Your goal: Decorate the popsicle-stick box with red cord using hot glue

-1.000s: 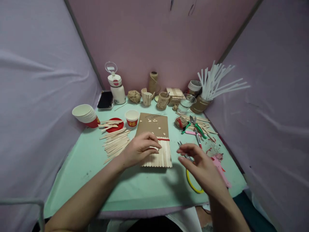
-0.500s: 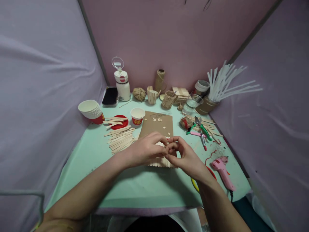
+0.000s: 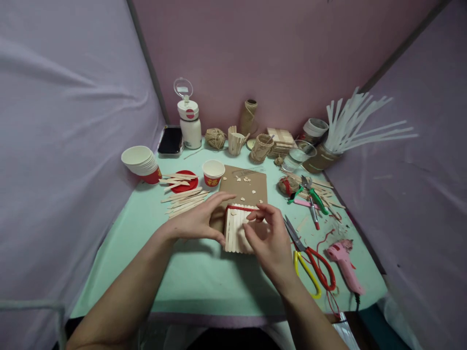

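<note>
A panel of pale craft sticks (image 3: 236, 236), laid side by side with a red cord across its top, lies on a brown board (image 3: 239, 187). My left hand (image 3: 200, 219) is at the panel's left edge, fingers stretched and thumb apart, the thumb tip by the lower left side. Over the panel's right part is my right hand (image 3: 269, 238), its fingers loosely curled and a gap between thumb and forefinger. Nothing shows in that gap. A small pale wooden chip (image 3: 233, 212) rests near the panel's top left. Several similar chips (image 3: 247, 179) are scattered on the board.
Scissors (image 3: 306, 253), a pink glue gun (image 3: 345, 267) and green-handled pliers (image 3: 317, 199) lie at right. Loose sticks (image 3: 186, 201), a paper cup (image 3: 213, 171) and stacked cups (image 3: 141, 165) are at left. A white bottle (image 3: 190, 131) and twine ball (image 3: 215, 139) stand behind.
My hands were together over the panel and have parted, the left going left and the right lower. The panel, its red cord and the chip on it now show. The view has shifted slightly.
</note>
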Tool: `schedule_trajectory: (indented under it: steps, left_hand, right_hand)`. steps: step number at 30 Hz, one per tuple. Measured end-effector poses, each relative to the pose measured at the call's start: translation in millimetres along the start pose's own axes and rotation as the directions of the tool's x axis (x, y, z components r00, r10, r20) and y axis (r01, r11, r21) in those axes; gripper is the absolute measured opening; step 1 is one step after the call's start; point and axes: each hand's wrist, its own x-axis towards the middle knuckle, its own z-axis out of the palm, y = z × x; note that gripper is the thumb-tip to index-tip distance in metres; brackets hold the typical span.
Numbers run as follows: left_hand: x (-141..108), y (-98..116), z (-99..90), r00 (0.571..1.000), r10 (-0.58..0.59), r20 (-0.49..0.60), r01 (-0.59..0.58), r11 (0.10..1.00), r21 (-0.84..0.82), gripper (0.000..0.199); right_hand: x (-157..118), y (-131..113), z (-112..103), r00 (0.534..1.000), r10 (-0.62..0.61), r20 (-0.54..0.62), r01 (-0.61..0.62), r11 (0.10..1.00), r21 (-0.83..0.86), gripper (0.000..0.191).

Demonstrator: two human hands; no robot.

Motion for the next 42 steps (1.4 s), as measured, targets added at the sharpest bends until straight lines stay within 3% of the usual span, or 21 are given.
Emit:
schedule_trajectory:
  steps: [5, 23, 42]
  left_hand:
    - [0.3, -18.6, 9.2, 0.996, 0.011, 0.088, 0.004, 0.984, -0.177, 0.110]
    - [2.3, -23.4, 15.7, 0.995, -0.003, 0.097, 0.009, 0.998, -0.064, 0.112]
    - [2.0, -19.2, 13.7, 0.995, -0.011, 0.100, 0.016, 0.999, -0.052, 0.105]
  right_hand:
    - [2.7, 3.5, 12.4, 0.998, -0.057, -0.022, 0.053, 0.987, -0.154, 0.034]
    - [6.9, 9.1, 19.0, 0.999, 0.051, 0.006, -0.048, 0.973, -0.225, 0.033]
    - [7.2, 9.8, 18.8, 0.998, 0.056, 0.014, -0.051, 0.966, -0.252, 0.032]
